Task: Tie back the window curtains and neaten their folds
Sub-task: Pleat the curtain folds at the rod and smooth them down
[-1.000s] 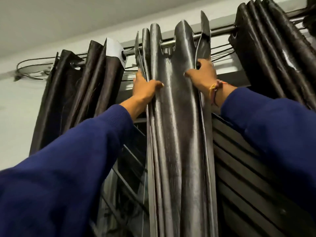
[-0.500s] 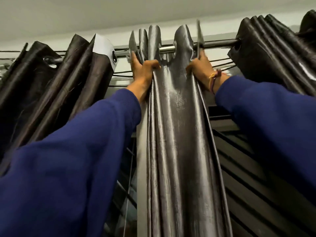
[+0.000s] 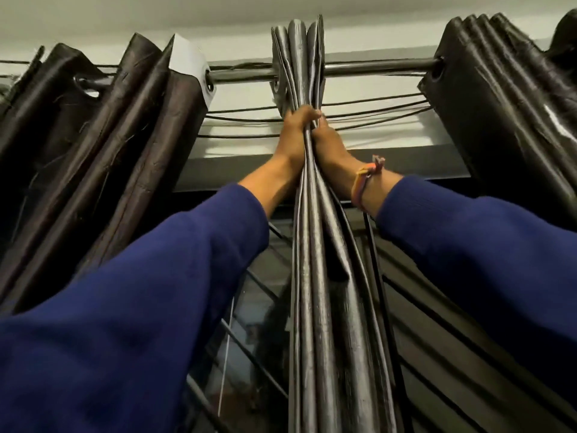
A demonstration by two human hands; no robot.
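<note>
Curtain (image 3: 307,232) hanging mid-rod (image 3: 374,70), folds gathered tight, squeezed between left hand (image 3: 293,137) and right hand (image 3: 329,145), fingers (image 3: 307,112) clenched around the bunch just below the rings. Folds neatened; tying back not yet done, no tie visible.

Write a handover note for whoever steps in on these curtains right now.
Left hand: grips the middle curtain just under the rod, from its left side.
Right hand: grips the same bundle from the right, hard against the left hand.
Middle curtain: folds squeezed into one narrow bunch, hanging from the rod.
Left curtain and right curtain: gathered at each side, untouched.
Done: middle folds bunched.
Left: no tie-back visible; tie the bunch, then neaten folds lower down.
</note>
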